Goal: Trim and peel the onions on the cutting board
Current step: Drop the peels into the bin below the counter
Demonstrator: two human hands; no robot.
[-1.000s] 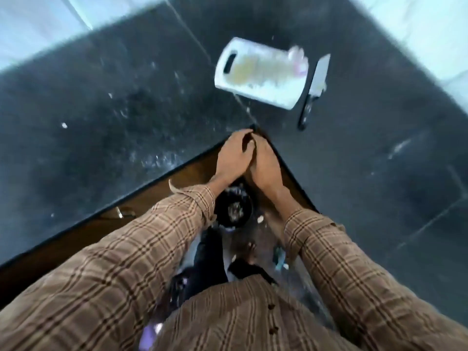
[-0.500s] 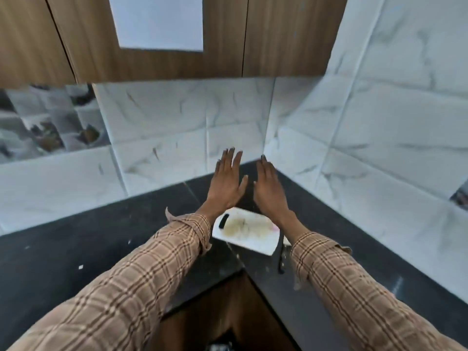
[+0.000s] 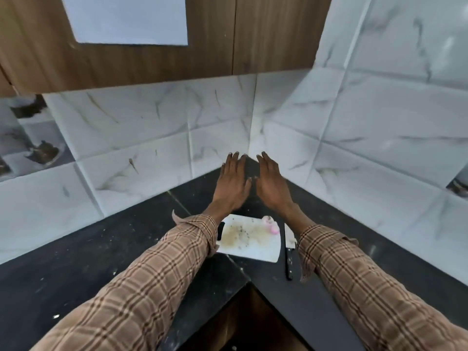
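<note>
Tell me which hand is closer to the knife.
The right hand. The knife lies right of the cutting board, under the right forearm; the left hand is across the board.

Single view only: head-worn wide-angle camera, so no second view to overlap with. It faces forward and slightly down into an inside corner where two tiled walls point(image 3: 157, 138) meet. Wooden cabinets point(image 3: 141, 62) fill the top of frame. The dark surface point(image 3: 76, 269) runs along both walls in the lower half. Both forearms reach out from the bottom edge, near the lens. Straight lines bow toward the frame edges.
</note>
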